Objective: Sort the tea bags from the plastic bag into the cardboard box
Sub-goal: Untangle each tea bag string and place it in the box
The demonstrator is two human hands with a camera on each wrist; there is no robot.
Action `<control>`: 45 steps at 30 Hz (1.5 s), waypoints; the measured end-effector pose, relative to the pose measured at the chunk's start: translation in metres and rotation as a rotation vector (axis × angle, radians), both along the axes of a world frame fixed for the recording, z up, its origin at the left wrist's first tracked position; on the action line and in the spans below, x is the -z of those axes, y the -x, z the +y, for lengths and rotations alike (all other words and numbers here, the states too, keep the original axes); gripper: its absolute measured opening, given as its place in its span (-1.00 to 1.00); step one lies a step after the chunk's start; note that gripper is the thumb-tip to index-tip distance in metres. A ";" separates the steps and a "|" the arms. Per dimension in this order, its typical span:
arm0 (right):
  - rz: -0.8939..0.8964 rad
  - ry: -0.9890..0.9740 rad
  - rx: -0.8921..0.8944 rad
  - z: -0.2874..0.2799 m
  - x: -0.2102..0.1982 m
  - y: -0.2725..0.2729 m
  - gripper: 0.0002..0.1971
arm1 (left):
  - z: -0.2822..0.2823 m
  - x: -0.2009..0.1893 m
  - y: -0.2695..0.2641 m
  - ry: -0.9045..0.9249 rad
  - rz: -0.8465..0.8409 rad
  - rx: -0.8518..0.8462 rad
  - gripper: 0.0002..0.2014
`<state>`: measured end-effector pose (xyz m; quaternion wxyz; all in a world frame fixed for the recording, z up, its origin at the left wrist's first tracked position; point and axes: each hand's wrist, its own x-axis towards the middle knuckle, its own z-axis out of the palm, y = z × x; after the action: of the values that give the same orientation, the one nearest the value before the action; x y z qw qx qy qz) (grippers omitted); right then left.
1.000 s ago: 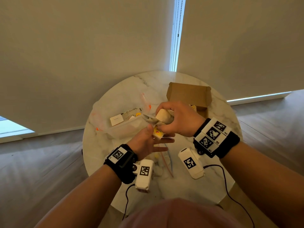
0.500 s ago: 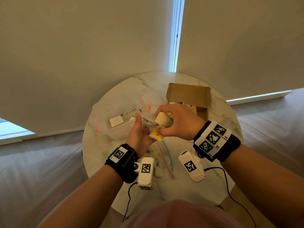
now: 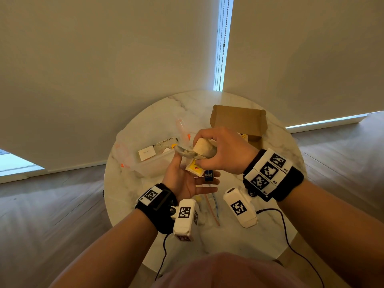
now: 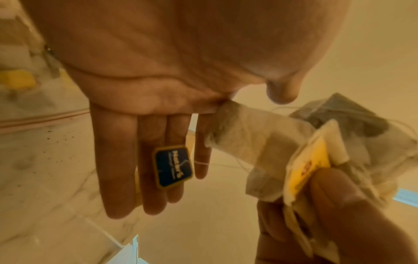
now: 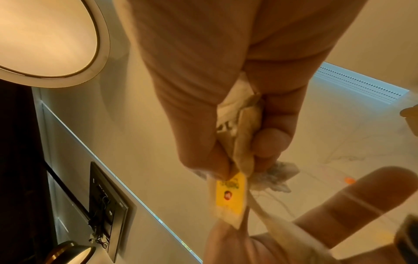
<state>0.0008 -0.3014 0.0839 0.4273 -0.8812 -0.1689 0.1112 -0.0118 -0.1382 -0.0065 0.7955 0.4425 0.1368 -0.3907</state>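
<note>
My right hand (image 3: 207, 147) grips a bundle of tea bags (image 3: 202, 150) above the middle of the table. From the bundle hang a yellow packet (image 3: 194, 168) and a blue tag (image 3: 208, 176) on a thread. My left hand (image 3: 199, 180) lies open, palm up, just under the bundle. In the left wrist view the blue tag (image 4: 173, 166) rests on the straight fingers (image 4: 120, 169), with the tea bags (image 4: 260, 142) beside them. The right wrist view shows finger and thumb pinching the bags (image 5: 242, 135) and the yellow packet (image 5: 230, 194). The open cardboard box (image 3: 239, 123) stands behind my right hand.
A clear plastic bag (image 3: 149, 163) with a white packet (image 3: 147, 153) and crumbs inside lies left of my hands. Another clear zip bag (image 3: 209, 206) lies flat near me. The round marble table (image 3: 239, 242) ends close behind the box; wood floor surrounds it.
Half a second ago my left hand stood upright against the bundle. Now it lies palm up below it, with the blue tag on its fingers. My right hand has barely moved.
</note>
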 end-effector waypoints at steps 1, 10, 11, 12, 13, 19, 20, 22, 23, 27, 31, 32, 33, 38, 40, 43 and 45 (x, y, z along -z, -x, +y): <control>-0.001 0.002 0.000 0.000 0.000 0.001 -0.70 | 0.000 0.001 0.001 0.011 0.005 -0.010 -0.05; -0.031 0.251 -0.073 -0.001 0.014 0.007 -0.62 | 0.001 -0.008 0.001 0.117 -0.084 -0.062 -0.27; -0.042 0.278 -0.093 0.000 0.016 0.007 -0.61 | 0.001 -0.010 0.001 0.115 -0.098 -0.035 -0.28; -0.058 0.307 -0.115 0.002 0.018 0.007 -0.59 | 0.000 -0.011 0.001 0.103 -0.115 -0.009 -0.25; -0.077 0.339 -0.140 0.004 0.020 0.007 -0.59 | -0.001 -0.011 0.002 0.084 -0.137 0.013 -0.21; -0.084 0.375 -0.194 0.005 0.032 0.004 -0.64 | -0.003 -0.015 0.003 -0.005 -0.144 0.008 -0.41; -0.068 0.369 -0.189 0.005 0.031 0.004 -0.61 | -0.003 -0.016 0.003 -0.025 -0.134 0.010 -0.48; -0.010 0.337 -0.164 0.003 0.031 0.004 -0.50 | -0.001 -0.016 0.003 -0.051 -0.116 0.013 -0.49; 0.014 0.307 -0.144 0.003 0.031 0.004 -0.45 | -0.001 -0.017 0.003 -0.054 -0.108 0.012 -0.48; 0.065 0.201 -0.057 -0.002 0.031 0.005 -0.33 | -0.001 -0.019 0.000 -0.065 -0.093 -0.016 -0.59; 0.104 0.067 0.021 -0.010 0.036 0.003 -0.44 | 0.000 -0.020 -0.004 -0.097 -0.063 -0.032 -0.73; 0.109 0.016 0.030 -0.012 0.038 0.002 -0.46 | 0.001 -0.019 -0.004 -0.112 -0.059 -0.039 -0.70; 0.108 -0.026 0.038 -0.013 0.041 0.001 -0.51 | 0.001 -0.019 -0.005 -0.127 -0.053 -0.043 -0.66; 0.049 -0.053 0.135 -0.020 0.046 -0.003 -0.78 | -0.001 -0.020 -0.002 -0.127 -0.022 -0.067 -0.51; 0.021 -0.017 0.198 -0.023 0.050 -0.006 -0.76 | -0.001 -0.020 -0.002 -0.114 -0.009 -0.076 -0.54; -0.011 0.007 0.279 -0.027 0.055 -0.012 -0.76 | 0.000 -0.019 -0.002 -0.105 -0.005 -0.087 -0.67; -0.017 -0.060 0.320 -0.028 0.053 -0.014 -0.81 | 0.001 -0.019 -0.002 -0.102 -0.011 -0.081 -0.70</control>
<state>0.0149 -0.3297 0.0307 0.4640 -0.8847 -0.0332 0.0289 -0.0095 -0.1371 0.0126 0.7879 0.4785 0.1699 -0.3484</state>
